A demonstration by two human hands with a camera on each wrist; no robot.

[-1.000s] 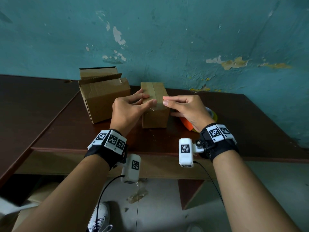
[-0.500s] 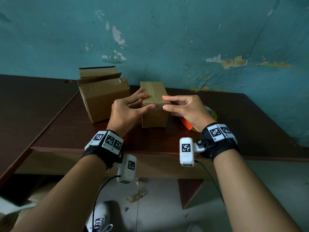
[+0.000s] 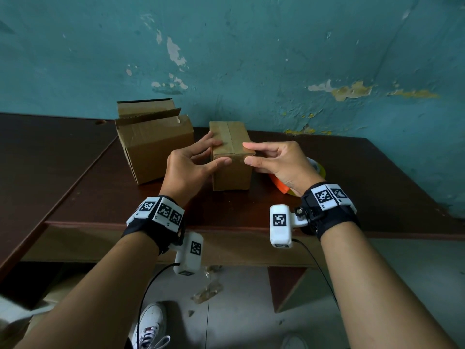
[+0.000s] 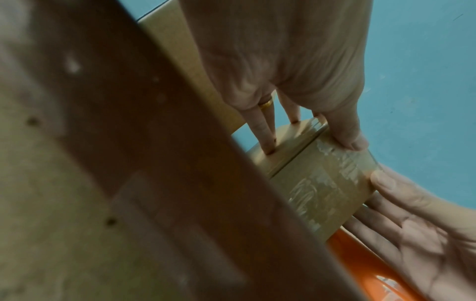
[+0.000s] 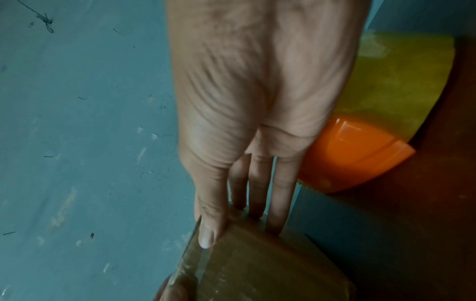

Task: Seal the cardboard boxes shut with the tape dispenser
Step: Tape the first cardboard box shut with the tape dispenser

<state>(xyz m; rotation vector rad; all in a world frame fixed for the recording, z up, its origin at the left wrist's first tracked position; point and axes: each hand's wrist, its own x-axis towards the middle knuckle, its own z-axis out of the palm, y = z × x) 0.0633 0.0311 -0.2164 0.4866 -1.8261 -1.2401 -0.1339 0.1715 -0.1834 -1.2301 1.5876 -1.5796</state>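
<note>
A small closed cardboard box (image 3: 231,172) stands on the brown table (image 3: 100,195), with clear tape along its top seam and down its front face (image 4: 322,183). My left hand (image 3: 222,151) rests its straight fingers on the box's top left, thumb flat on the front. My right hand (image 3: 247,153) lays its index finger on the top right, with its thumb on the front corner (image 5: 206,238). The orange tape dispenser (image 3: 281,185) with its yellow roll (image 5: 399,81) lies on the table just right of the box, partly hidden behind my right hand.
A larger cardboard box (image 3: 156,149) with raised flaps stands just left of the small one. A teal wall runs close behind both. The table's front edge is near my wrists, and a white shoe (image 3: 151,328) shows on the floor below.
Both thumbs have slid from the box's top front edge down onto its front face. The box and the dispenser have stayed in place.
</note>
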